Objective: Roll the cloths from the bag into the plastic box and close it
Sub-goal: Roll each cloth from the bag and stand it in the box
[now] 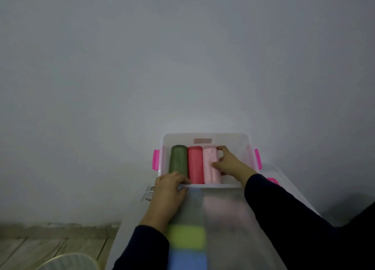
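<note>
Head view, looking down: plastic box [205, 136] pushed close to a pale wall [182, 56], pink latches [155, 159] on both ends. Three rolled cloths side by side in its far part: green roll [178, 160] leftmost, red roll [195, 165] touching it, pale pink roll [212, 164] touching the red. Right hand [228, 162] curled round the pale pink roll, thumb on top, fingers at its far side. Left hand [169, 185] over the near rim, fingers hooked on the edge, steadying the box. More coloured cloth, yellow-green and blue, blurred through the translucent near wall. Bag not in sight.

Likely risks: pink roll loosening and unfurling if let go before being wedged against the red one; neighbours nudged out of line by a sideways push; box sliding if the left-hand hold slackens; a roll standing proud could keep the lid from seating.

Wooden-plank floor [40, 247] at lower left, skirting strip along the wall, dim even light. Second translucent piece with a pink catch, perhaps the lid [284, 180], just right of the box.
</note>
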